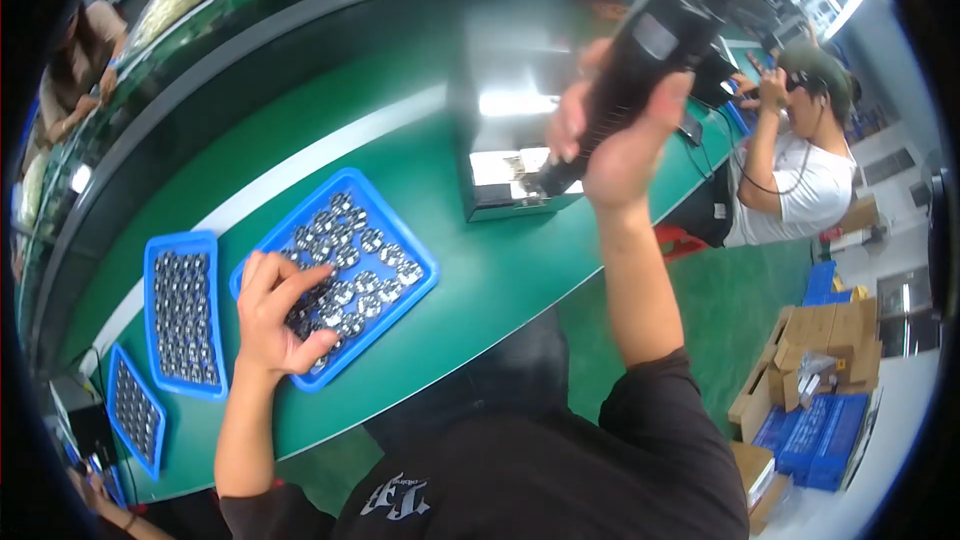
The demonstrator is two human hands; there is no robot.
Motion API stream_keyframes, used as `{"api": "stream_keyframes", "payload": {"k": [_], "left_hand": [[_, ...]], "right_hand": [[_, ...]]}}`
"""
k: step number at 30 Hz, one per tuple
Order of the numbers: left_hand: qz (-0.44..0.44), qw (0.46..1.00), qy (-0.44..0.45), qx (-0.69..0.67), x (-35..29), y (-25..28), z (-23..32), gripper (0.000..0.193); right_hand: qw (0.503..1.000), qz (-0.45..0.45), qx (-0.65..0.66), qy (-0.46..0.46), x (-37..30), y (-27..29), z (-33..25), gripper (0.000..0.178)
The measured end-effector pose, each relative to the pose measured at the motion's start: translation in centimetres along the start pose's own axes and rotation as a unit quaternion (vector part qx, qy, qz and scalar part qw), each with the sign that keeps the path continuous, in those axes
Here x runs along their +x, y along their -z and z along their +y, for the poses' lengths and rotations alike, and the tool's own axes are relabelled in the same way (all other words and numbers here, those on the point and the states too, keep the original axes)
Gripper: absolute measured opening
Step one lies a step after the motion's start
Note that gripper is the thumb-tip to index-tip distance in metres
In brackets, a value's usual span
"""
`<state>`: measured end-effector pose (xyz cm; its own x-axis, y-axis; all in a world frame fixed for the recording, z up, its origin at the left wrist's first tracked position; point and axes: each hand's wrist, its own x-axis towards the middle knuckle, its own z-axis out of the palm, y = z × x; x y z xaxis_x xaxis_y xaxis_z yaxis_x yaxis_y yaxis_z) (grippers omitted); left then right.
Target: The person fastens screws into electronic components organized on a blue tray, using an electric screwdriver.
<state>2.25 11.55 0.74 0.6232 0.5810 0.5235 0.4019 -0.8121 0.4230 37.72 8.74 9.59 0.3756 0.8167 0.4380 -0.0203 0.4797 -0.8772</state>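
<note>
My right hand (625, 140), blurred by motion, is wrapped round a black electric screwdriver (650, 45) held at a slant. Its lower end points at a bright-lit metal box-like fixture (480, 202) on the bench; small details inside are washed out. My left hand (270, 315) reaches over the left side of a blue tray (425, 280), thumb and fingers spread apart. Under and beside its fingertips lie small round black-and-silver parts (365, 283), scattered loosely. Whether the fingertips touch any part I cannot tell.
Two more blue trays (152, 315) (157, 440) with parts in rows stand on the green bench (490, 290) at the left. A co-worker (800, 160) sits at the right, another person (85, 70) at far left. Cardboard boxes (825, 340) and blue boxes (822, 440) stand at lower right.
</note>
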Motion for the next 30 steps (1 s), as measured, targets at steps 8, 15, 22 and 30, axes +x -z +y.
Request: {"api": "stream_keyframes", "payload": {"k": [8, 15, 22, 30], "left_hand": [[-0.051, 0.999, 0.017, 0.004, 1.0, 0.5, -0.2, 0.069], [-0.107, 0.992, 0.063, 0.024, 1.3, 0.6, 0.3, 0.070], [-0.121, 0.990, 0.078, 0.007, 1.4, 0.6, 0.0, 0.075], [-0.146, 0.985, 0.087, -0.011, 1.8, 0.5, -0.6, 0.080]], "right_hand": [[0.956, -0.201, 0.214, 0.011, -2.4, -5.4, -1.5, 0.095], [0.905, -0.310, 0.284, -0.062, -2.6, -11.9, 4.7, 0.107], [0.948, -0.265, 0.136, -0.111, -4.1, -12.9, 6.1, 0.107], [0.936, -0.193, 0.168, -0.242, -3.9, -14.1, 5.9, 0.127]]}}
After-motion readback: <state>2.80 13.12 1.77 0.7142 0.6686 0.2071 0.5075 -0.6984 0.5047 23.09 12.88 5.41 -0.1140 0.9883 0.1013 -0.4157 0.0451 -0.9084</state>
